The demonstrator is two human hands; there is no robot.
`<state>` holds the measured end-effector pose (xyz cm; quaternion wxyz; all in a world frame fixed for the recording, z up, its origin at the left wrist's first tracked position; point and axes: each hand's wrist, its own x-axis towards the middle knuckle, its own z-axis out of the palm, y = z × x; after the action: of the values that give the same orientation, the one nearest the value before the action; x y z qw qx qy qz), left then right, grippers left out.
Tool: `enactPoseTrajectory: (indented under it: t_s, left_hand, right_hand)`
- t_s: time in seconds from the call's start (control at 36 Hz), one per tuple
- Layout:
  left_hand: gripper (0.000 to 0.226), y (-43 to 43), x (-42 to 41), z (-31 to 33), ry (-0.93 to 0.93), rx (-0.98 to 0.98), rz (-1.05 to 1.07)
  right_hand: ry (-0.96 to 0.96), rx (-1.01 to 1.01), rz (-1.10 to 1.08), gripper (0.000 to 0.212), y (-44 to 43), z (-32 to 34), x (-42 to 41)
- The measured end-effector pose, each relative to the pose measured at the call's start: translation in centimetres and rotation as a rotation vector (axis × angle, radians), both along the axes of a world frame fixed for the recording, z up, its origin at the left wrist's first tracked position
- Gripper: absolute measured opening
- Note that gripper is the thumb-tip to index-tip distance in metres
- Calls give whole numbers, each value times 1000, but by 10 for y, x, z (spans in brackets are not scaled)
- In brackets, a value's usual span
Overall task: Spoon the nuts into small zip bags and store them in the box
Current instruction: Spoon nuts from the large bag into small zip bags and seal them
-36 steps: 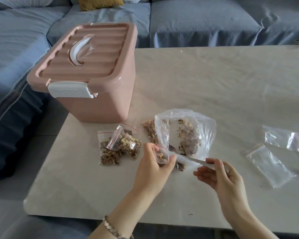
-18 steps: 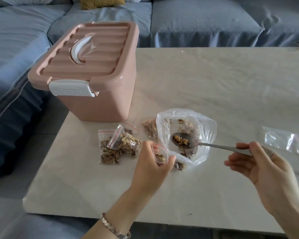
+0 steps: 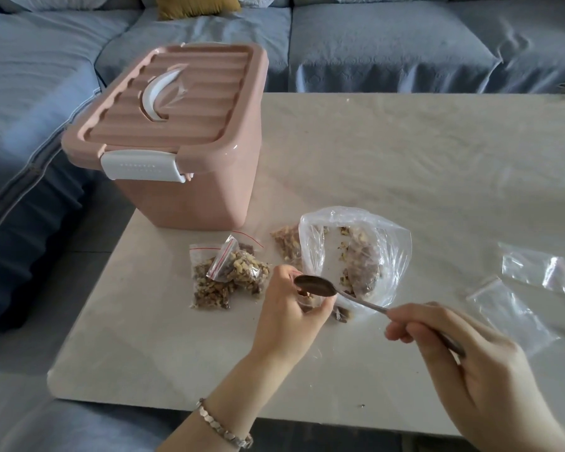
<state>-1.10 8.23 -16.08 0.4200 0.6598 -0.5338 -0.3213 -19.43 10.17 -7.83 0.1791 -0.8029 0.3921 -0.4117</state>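
Held in left hand (image 3: 287, 309): small zip bag (image 3: 306, 300), fingers curled round it. In right hand (image 3: 477, 363) the spoon (image 3: 315, 286) is pinched by its handle, bowl over bag mouth. The nut bag (image 3: 395, 249) lies open just behind on table (image 3: 372, 158); box (image 3: 190, 141) is closed.

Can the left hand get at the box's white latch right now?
Likely not yet: the left hand holds a small zip bag under the spoon. Nothing stands between it and the latch but the low filled bags, so it could reach once that bag is set down.
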Motion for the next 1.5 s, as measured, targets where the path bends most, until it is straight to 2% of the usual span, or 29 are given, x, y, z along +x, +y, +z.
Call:
enactPoseTrajectory:
  t_s: [0.11, 0.28, 0.36, 0.44, 0.5, 0.56, 0.64, 0.75, 0.81, 0.89, 0.97, 1.03, 1.14, 1.25, 1.31, 1.39, 1.5]
  left_hand:
    - [36, 2, -1, -1, -18, -17, 1]
    - [36, 10, 6, 5, -28, -11, 77]
    - [38, 13, 13, 9, -33, 36, 94]
    - [45, 17, 19, 6, -100, -25, 134]
    - [44, 18, 22, 5, -196, -33, 173]
    - [43, 19, 25, 7, -285, -20, 188]
    - [51, 20, 33, 9, -314, -24, 151]
    - [73, 24, 50, 18, -340, -15, -66]
    - [66, 26, 60, 25, -382, -2, -203]
    - [51, 27, 75, 26, -394, 32, -291]
    - [39, 25, 84, 26, -337, 64, -264]
    - [37, 25, 87, 27, -320, 52, -246]
    - [28, 27, 85, 31, -265, 67, -206]
    - [20, 29, 84, 32, -201, 72, -86]
    - [15, 29, 84, 35, -191, 77, 15]
    - [17, 29, 92, 34, -197, 122, 114]
    - [18, 28, 112, 26, -149, 199, 170]
  right_hand:
    - [-39, 41, -27, 28, -2, 0, -1]
    - [-497, 315, -275, 28, -19, -5, -3]
    - [-627, 521, -414, 28, -35, -22, -9]
    - [-743, 810, -432, 25, -46, -41, -7]
    - [-766, 933, -424, 23, -48, -49, -2]
    - [-702, 982, -425, 18, -49, -55, 0]
    - [-595, 993, -426, 6, -47, -60, -5]
    - [-412, 939, -450, 13, -45, -66, -16]
    - [-303, 893, -466, 16, -44, -66, -20]
    - [-41, 722, -523, 22, -40, -63, -22]
    - [158, 392, -519, 35, -32, -52, -17]
    - [144, 321, -358, 35, -28, -41, -4]
    - [136, 471, 19, 38, -20, -38, 43]
    - [291, 620, 181, 70, -16, -54, 93]
    - [246, 634, 173, 63, -19, -59, 113]
    - [135, 639, 143, 37, -27, -70, 133]
    - [105, 657, 119, 28, -37, -76, 149]
